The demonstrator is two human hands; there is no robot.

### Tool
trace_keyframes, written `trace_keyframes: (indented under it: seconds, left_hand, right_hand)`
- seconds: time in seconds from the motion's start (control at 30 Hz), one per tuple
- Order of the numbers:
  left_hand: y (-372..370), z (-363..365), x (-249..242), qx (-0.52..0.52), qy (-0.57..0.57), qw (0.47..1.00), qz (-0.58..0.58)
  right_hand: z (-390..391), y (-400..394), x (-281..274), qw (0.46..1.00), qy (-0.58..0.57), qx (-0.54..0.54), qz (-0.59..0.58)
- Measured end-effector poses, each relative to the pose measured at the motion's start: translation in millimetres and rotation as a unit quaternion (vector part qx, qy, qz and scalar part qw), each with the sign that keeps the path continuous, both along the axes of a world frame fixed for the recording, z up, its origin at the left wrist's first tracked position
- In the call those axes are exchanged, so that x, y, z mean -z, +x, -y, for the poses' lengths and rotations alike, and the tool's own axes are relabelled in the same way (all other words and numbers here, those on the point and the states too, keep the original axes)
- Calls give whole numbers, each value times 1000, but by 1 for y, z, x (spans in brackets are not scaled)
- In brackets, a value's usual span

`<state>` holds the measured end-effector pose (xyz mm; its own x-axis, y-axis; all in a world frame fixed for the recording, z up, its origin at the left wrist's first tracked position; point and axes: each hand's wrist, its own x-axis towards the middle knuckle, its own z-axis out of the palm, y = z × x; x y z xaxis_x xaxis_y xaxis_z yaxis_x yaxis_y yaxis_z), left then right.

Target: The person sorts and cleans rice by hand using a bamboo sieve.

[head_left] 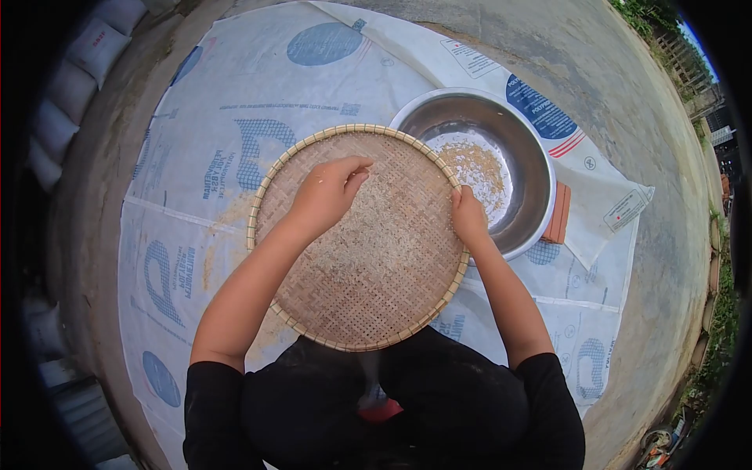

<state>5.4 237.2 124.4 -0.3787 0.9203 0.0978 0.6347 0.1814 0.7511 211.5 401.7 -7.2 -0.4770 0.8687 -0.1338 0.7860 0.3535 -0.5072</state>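
A round woven bamboo tray [313, 294] with a bound rim lies over my lap, pale grains [364, 235] spread across its middle. Above the tray's upper left part is my left hand [333, 188], its fingers bent and pinched together; whatever is between the fingertips is too small to name. My right hand [470, 215] grips the tray's right rim. Just beyond that rim stands a wide metal basin [526, 157], partly covered by the tray, with yellowish husks or grains [478, 168] on its bottom.
Printed white plastic sheeting [188, 207] covers the ground under the tray and basin, with yellowish bits scattered on it at the left. Reddish bricks [558, 213] touch the basin's right side. Full white sacks [98, 47] line the far left. Plants [724, 329] grow along the right edge.
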Motion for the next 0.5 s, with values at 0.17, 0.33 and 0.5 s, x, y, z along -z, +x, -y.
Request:
trace_keyframes:
  seconds: [0.17,0.33,0.5]
  left_hand:
    - [-31,62,64,-75,-189,978,-47]
    - [-35,85,89,-39,-194,980,-4]
    - [-35,88,94,21,-182,981,-61]
  right_hand:
    - [1,0,3,1000,6,-8,-15]
    - [0,1,4,1000,2,-5,0]
    - [1,0,3,1000,10,-5,5]
